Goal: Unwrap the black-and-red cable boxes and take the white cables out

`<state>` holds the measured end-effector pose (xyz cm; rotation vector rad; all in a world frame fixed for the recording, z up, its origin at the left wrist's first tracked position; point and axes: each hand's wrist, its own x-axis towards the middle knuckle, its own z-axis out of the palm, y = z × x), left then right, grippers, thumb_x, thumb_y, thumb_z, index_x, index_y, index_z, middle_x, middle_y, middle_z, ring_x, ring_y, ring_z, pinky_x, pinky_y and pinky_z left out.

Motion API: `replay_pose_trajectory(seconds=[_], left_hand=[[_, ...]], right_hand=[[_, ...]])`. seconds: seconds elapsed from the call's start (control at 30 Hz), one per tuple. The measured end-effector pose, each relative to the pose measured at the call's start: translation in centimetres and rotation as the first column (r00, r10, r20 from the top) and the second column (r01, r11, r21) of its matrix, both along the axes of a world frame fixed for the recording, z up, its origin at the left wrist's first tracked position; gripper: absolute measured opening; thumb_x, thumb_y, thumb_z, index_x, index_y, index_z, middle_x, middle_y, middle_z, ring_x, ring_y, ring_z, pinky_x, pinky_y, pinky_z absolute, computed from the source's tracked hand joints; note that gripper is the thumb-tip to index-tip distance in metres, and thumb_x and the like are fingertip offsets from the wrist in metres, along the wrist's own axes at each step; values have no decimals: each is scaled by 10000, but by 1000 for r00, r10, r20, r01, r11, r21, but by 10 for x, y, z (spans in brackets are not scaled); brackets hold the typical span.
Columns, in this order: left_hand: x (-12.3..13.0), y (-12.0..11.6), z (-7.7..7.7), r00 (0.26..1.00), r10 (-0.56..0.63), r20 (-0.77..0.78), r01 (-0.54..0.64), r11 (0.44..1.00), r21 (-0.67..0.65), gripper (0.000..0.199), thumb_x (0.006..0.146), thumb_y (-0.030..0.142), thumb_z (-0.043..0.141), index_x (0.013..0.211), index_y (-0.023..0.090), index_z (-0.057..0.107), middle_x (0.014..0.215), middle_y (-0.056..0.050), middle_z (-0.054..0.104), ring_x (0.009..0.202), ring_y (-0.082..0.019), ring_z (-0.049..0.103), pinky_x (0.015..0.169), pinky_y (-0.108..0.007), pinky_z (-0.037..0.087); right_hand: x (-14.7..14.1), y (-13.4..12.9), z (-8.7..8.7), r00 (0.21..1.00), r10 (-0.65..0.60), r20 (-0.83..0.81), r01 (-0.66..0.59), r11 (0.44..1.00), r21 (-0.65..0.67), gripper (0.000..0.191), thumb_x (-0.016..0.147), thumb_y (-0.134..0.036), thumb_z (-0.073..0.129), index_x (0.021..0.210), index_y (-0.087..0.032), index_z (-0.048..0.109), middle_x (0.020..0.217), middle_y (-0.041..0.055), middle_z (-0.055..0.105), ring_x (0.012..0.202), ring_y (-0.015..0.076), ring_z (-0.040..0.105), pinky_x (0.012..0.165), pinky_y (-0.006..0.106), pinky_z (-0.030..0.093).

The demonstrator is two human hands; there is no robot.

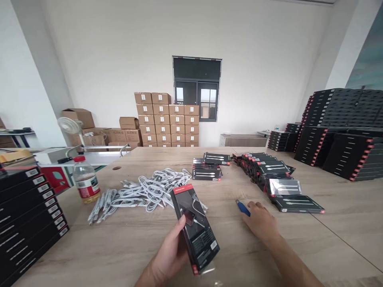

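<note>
My left hand (169, 251) is shut on a black retail box (196, 231) with a red edge and a clear window, tilted up over the table. A white cable shows through its window. My right hand (260, 221) lies palm down on the wooden table (143, 247), its fingertips at the end of a blue-handled tool (243, 208). I cannot tell whether those fingers grip the tool. A loose heap of white cables (146, 191) lies to the left of the box, and a row of black packaged cable boxes (269, 171) lies to the right of my right hand.
A stack of black boxes (30, 223) lies at the table's left edge, next to a plastic bottle (86, 179). Taller black stacks (338, 127) stand at the right. Cardboard cartons (167, 119) are piled against the far wall beneath a window.
</note>
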<state>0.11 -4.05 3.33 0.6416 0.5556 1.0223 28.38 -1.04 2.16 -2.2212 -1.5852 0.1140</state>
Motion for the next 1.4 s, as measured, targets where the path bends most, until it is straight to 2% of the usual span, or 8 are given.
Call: replay_pose_trajectory(seconds=[0.1,0.23,0.37,0.57,0.83,0.97,1.13,1.4], left_hand=[[3,-1,1,999,-50,-9,48,988,-148,597,644,703,789,892,159,781,851,-82,789,779,-250,739,780,-350,570],[8,-4,0,990,-95,-102,74,978,-195,671,692,788,682,837,137,760,755,-98,768,674,-259,732,664,-347,568],[16,-7,-5,984,-126,-122,100,975,-198,652,724,764,683,855,129,751,799,-108,778,692,-230,731,637,-291,548],[17,-6,-5,980,-159,-115,127,961,-247,648,789,721,658,876,86,757,809,-139,773,630,-201,702,624,-293,547],[8,-9,-16,932,-275,-235,215,944,-252,467,706,492,832,895,71,759,810,-127,779,659,-192,717,629,-266,565],[5,-11,-19,887,-397,-237,321,897,-303,451,650,477,840,841,78,754,794,-143,777,659,-202,720,643,-270,573],[4,-16,-12,871,-458,-176,449,889,-90,382,594,334,815,886,95,755,785,-127,770,667,-211,717,632,-265,548],[-2,-20,8,892,-439,-107,449,888,101,416,632,310,778,993,102,772,968,-168,781,882,-323,743,751,-378,578]], right_hand=[[-20,-4,4,970,196,-142,-168,968,188,202,909,-396,553,864,-219,640,967,100,701,894,261,652,737,348,439],[-62,-23,7,709,573,-410,-461,817,346,421,917,-597,513,709,-231,510,684,-1,588,668,177,541,633,295,390],[-88,-37,5,624,628,-466,-516,778,358,408,885,-550,611,684,-221,478,642,-34,525,620,138,478,586,259,337],[-85,-33,6,573,687,-447,-534,726,433,495,1018,-535,380,637,-222,413,631,-26,489,607,128,451,580,254,334],[-49,-18,9,884,448,-135,-284,744,605,459,971,-423,417,555,-235,375,513,-28,433,495,123,389,523,276,265],[-15,-9,18,947,276,-164,-104,747,656,425,913,-427,445,542,-238,359,518,-19,441,511,127,348,555,295,250],[-10,-2,14,886,277,-372,-59,863,502,376,802,-367,534,498,-238,355,475,-25,414,522,136,326,564,303,211],[-22,4,4,646,360,-673,-74,907,414,348,688,-360,596,425,-246,397,496,19,550,573,181,529,547,279,320]])
